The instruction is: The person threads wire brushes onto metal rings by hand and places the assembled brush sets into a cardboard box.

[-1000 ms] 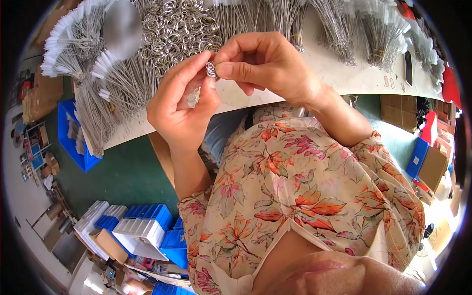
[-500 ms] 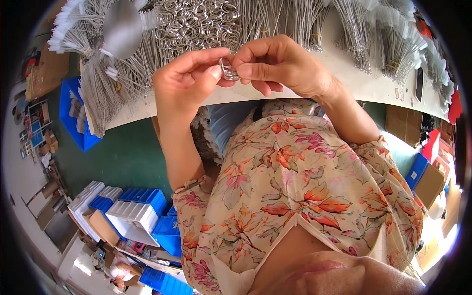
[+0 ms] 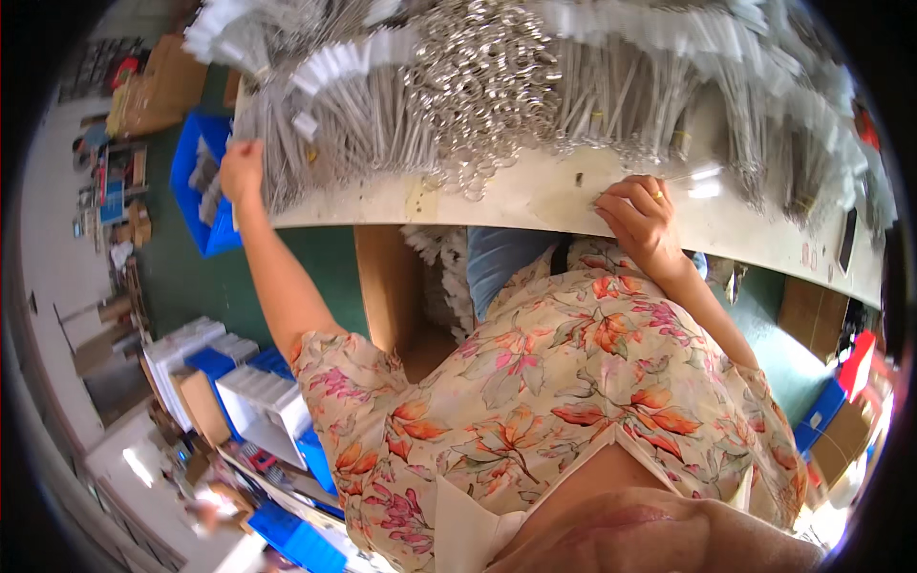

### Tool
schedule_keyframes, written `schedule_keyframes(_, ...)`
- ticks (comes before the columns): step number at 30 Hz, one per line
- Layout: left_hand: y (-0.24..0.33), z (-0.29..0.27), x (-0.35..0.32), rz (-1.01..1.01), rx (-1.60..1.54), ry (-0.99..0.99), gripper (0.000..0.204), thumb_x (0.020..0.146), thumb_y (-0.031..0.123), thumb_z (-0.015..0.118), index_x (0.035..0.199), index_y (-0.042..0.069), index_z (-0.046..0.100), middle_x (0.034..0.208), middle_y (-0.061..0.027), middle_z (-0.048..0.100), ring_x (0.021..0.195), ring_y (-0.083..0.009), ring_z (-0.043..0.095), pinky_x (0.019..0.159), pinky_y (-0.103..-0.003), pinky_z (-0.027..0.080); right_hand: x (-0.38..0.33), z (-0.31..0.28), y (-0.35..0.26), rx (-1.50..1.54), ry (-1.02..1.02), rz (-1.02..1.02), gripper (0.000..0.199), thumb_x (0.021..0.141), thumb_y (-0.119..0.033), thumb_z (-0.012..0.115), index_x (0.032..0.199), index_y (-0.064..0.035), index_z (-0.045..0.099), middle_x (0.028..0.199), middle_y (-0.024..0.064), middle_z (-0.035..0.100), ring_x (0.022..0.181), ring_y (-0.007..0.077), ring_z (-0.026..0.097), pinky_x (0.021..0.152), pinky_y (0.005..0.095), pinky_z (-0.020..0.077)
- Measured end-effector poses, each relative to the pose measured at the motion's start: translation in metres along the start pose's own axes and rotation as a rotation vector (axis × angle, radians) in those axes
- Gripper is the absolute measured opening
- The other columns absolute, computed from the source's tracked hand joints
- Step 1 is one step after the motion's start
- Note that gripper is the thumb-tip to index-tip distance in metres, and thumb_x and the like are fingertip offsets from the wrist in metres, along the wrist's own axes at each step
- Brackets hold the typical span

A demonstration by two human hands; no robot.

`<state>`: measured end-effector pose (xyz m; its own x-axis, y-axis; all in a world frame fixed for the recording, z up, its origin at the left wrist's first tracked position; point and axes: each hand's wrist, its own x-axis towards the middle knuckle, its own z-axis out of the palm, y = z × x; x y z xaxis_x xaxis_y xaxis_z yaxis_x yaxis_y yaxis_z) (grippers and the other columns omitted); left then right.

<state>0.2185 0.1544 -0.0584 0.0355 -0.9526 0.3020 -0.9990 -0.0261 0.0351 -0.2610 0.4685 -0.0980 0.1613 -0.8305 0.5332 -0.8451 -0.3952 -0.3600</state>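
1. Pale worktable [image 3: 535,205] edge: right hand [image 3: 638,212] resting there, fingers curled, grasping nothing visible.
2. Left hand [image 3: 241,168] gripping bundled metal wires [image 3: 315,143] at left end.
3. Blue bin [image 3: 196,186] beyond; white boxes [image 3: 263,396] below.

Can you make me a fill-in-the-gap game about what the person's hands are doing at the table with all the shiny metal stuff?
1. The left hand reaches out to the bundles of thin metal ____ at the table's left end.
2. The right hand rests on the white ____ near its front edge.
3. A heap of shiny metal ____ lies in the middle, between the two hands.
4. On the floor by the table's left end stands a ____ crate.

Missing words: wires; table; rings; blue
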Motion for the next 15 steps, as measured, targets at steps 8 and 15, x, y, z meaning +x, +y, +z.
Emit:
schedule_keyframes(8,-0.036,0.020,0.016,-0.008,-0.106,-0.257,0.023,0.075,0.027,0.067,0.081,0.005,0.068,0.074,-0.0099,0.066,0.067,-0.0217,0.063,0.065,-0.033,0.048,0.068,-0.020,0.050,0.203,0.095,0.168,0.008,0.080,-0.012,0.061,0.085,-0.0050,0.062,0.079,0.0105,0.060,0.069,0.0272,0.059,0.061,0.0386,0.0485)
schedule_keyframes(15,-0.016,0.004,0.010,-0.158,-0.353,-0.375,0.014,0.075,0.017,0.063,0.077,0.004,0.068,0.065,-0.0045,0.064,0.059,-0.0125,0.062,0.051,-0.025,0.045,0.152,0.022,0.106,-0.097,-0.273,0.430,0.025,0.077,-0.029,0.064,0.086,-0.0060,0.065,0.080,0.0106,0.065,0.072,0.0257,0.063,0.068,0.0366,0.0498)
